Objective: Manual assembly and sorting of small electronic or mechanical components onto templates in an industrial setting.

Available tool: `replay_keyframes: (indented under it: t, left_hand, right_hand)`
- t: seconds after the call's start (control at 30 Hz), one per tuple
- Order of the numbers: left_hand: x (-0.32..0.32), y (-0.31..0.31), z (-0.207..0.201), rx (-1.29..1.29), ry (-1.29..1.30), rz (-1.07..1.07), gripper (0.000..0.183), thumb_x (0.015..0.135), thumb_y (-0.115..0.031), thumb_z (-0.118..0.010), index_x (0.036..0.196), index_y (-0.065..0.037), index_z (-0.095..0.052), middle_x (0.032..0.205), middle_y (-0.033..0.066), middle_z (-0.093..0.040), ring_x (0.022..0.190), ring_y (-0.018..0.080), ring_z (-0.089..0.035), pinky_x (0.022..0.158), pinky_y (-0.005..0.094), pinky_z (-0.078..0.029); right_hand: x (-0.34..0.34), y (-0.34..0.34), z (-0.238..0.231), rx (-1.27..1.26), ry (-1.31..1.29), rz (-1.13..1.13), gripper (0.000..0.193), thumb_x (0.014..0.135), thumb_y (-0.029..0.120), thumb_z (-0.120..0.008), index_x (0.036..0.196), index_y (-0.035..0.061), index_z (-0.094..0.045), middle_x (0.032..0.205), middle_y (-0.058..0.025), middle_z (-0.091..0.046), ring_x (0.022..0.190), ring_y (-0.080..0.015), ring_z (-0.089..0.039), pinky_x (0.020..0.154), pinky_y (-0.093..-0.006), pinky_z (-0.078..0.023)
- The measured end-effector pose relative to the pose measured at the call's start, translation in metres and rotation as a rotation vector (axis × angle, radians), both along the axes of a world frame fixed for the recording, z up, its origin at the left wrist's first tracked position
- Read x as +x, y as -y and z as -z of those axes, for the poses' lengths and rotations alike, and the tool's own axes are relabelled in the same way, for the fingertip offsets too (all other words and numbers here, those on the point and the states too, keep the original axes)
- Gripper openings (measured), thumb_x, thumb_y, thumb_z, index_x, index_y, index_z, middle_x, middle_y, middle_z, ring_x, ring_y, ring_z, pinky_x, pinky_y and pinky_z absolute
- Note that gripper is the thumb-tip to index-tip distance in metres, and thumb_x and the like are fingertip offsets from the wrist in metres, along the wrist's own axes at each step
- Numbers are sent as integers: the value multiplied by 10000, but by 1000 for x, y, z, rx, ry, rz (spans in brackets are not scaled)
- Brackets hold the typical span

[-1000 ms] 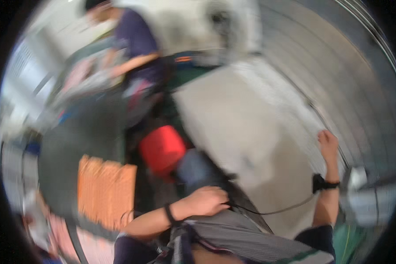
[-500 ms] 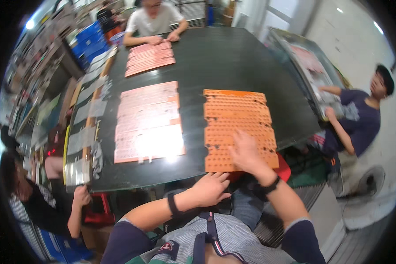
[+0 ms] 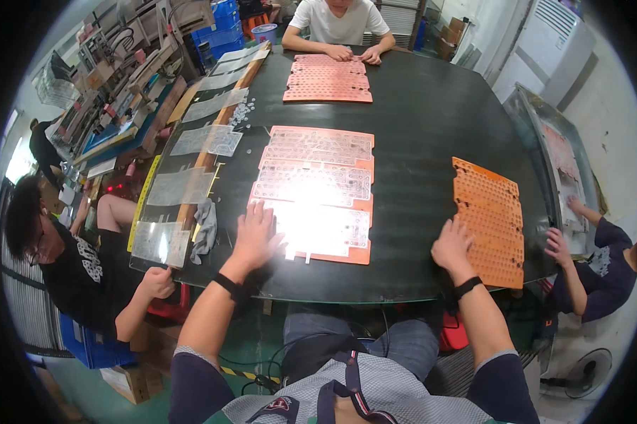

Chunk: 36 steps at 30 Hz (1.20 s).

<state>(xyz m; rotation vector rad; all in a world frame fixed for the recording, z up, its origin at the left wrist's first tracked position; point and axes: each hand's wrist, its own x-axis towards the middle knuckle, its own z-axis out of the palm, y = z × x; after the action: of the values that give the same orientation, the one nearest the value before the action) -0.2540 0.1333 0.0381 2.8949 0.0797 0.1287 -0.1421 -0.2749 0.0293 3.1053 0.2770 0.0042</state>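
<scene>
Much of the pink perforated panel (image 3: 361, 256) is washed out by glare; it lies on the dark tabletop (image 3: 412, 177), clear sheets (image 3: 315, 147) on top. Left hand (image 3: 257, 237) at its lower-left corner, fingers spread apart. Right hand (image 3: 453, 247) at the left edge of the orange perforated panel (image 3: 492, 222); whether it grips cannot be told. 1 co-worker (image 3: 336, 27) opposite is cut off at the head.

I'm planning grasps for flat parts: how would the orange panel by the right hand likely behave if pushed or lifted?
The orange panel seems fairly stiff, as it shows no curl or wrinkle. Looking thin, it is probably light for its size. Lying flat on a smooth, shiny table, it would likely slide rather than tip.
</scene>
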Motion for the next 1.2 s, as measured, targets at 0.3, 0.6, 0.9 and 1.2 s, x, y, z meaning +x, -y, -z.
replay_keyframes:
  t: [0.3,0.6,0.9,1.2]
  left_hand:
    - [9,-12,16,121,-116,18,782,838,-450,-526,1395,33,-266,1470,235,-226,1373,381,-181,1050,575,-190]
    - [0,124,2,-13,-361,70,864,822,-512,-524,1371,101,-261,1454,263,-240,1349,404,-229,1038,626,-155]
    - [44,313,41,-195,45,642,920,802,-626,-474,1360,89,-321,1431,261,-298,1363,364,-240,1097,528,-152]
    - [16,228,18,-59,-111,540,944,794,-615,-506,1395,69,-254,1469,211,-257,1389,310,-207,1098,522,-153]
  right_hand:
    - [-29,-169,0,332,-78,-481,794,842,453,-507,1382,-76,-265,1460,-267,-214,1378,-401,-145,1086,-584,-102]
    - [-50,-54,13,219,-126,-356,785,861,463,-488,1381,-83,-267,1467,-268,-202,1380,-395,-152,1105,-545,-101]
    - [-77,61,28,164,-104,-246,767,853,390,-503,1400,-73,-228,1484,-240,-181,1387,-368,-156,1103,-547,-113]
    - [-77,65,16,229,-110,-247,928,834,555,-497,1421,-71,-145,1486,-267,-129,1393,-387,-107,1103,-548,-100]
